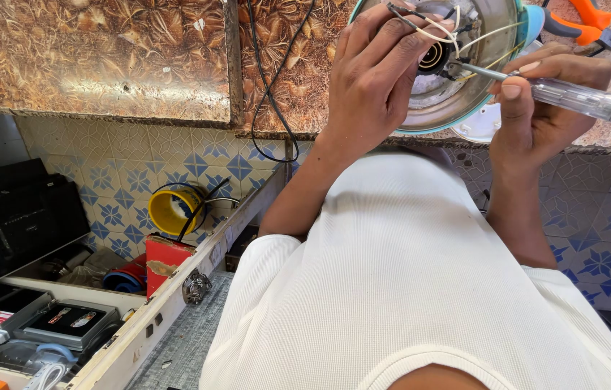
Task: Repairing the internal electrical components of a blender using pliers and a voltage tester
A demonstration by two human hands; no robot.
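1. The left hand point(377, 68) is curled over the rim of the round, teal-edged metal appliance base point(457, 87) at the upper right of the frame, pinching loose wires point(428, 25); the right hand point(536, 97) grips a clear-handled screwdriver point(573, 95), its tip inside.
2. The base looks rigid and light, steadiest held by its rim; the thin wires look fragile.
3. It rests on the brown patterned desk point(103, 58).
4. At lower left, a red carton point(164, 263) stands by a yellow tape roll point(175, 209).

The appliance shell point(457, 87) I work on is shiny bare metal with a turquoise plastic rim. My screwdriver point(573, 96) has a clear glossy plastic handle and a thin steel shaft. The counter point(103, 58) looks glossy, brown, leaf-patterned. My shirt is white ribbed cloth.
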